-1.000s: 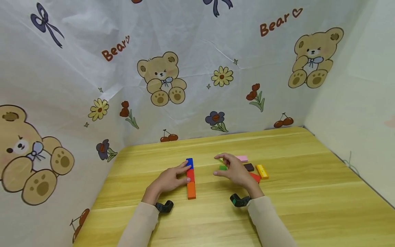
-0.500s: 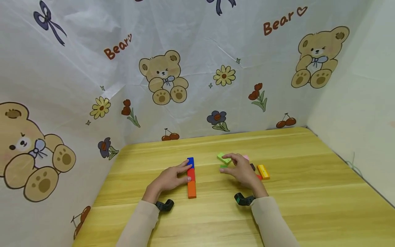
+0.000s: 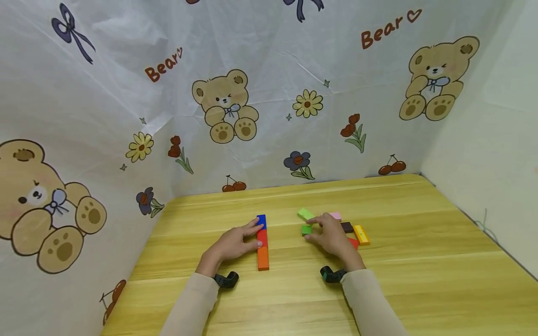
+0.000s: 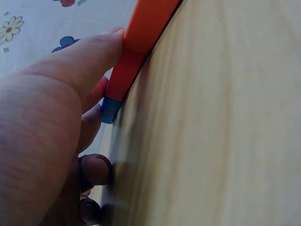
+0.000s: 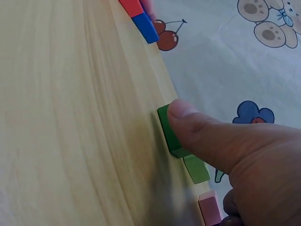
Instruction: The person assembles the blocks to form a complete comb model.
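An orange block (image 3: 263, 259), a red block (image 3: 262, 239) and a blue block (image 3: 261, 222) lie end to end in a straight row. My left hand (image 3: 233, 241) rests against the row's left side, its thumb at the red-orange seam and its fingertips at the blue block. Over the loose blocks, my right hand (image 3: 332, 234) has its thumb and index finger on either side of a green block (image 3: 306, 230). In the right wrist view the thumb overlaps that green block (image 5: 170, 134); the index finger's contact is hidden. Just behind it lies a light green block (image 3: 305, 214).
Around the right hand lie a pink block (image 3: 336, 216), a dark block (image 3: 347, 227), a yellow-orange block (image 3: 361, 234) and a partly covered red block (image 3: 353, 242). A printed bear cloth (image 3: 269, 116) stands behind the wooden table (image 3: 294, 298).
My right thumb and index finger have come down and nearer each other around the green block, leaving the light green block uncovered. My left hand and the row have stayed in place.
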`<state>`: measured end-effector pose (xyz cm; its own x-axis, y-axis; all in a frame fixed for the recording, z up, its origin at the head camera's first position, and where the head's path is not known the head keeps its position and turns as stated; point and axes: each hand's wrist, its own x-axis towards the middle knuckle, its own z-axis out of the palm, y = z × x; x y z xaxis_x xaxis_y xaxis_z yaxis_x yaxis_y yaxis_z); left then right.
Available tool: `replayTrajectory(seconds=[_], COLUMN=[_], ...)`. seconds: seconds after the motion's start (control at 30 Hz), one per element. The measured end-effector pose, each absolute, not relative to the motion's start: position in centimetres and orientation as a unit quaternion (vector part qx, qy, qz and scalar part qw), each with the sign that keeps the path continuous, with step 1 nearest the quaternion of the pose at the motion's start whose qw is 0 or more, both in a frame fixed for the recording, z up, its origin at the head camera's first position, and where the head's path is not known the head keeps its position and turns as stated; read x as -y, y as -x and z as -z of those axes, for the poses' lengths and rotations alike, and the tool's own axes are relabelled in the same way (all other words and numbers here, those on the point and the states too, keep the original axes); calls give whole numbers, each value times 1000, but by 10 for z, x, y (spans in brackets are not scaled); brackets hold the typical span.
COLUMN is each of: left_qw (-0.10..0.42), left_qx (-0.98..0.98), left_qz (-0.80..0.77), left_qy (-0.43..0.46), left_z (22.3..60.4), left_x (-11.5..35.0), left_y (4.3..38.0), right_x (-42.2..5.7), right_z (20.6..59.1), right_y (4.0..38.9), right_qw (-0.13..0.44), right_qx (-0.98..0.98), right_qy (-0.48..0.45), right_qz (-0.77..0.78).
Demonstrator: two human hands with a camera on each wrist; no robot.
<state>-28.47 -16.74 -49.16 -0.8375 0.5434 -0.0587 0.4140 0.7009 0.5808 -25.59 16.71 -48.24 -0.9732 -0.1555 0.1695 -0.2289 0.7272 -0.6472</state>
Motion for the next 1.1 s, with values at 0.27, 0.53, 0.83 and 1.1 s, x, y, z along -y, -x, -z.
replayTrajectory(seconds=[0.27, 0.53, 0.83, 1.1], left_qw=[114, 110, 108, 103], left_qx=[-915, -918, -916, -916], left_qz=[-284, -277, -279, -270], left_qy=[-262, -263, -269, -278], left_z=[491, 491, 493, 493], left_x=[167, 167, 168, 168], left_y=[283, 283, 282, 283], right_x=[-169, -168, -167, -165], right_z=[486, 485, 485, 480], right_y=[255, 256, 257, 256], right_qw=[60, 59, 56, 53], right_qx=[933, 932, 933, 916], right_qy=[-117, -121, -113, -110], right_qz=[-334, -336, -336, -381])
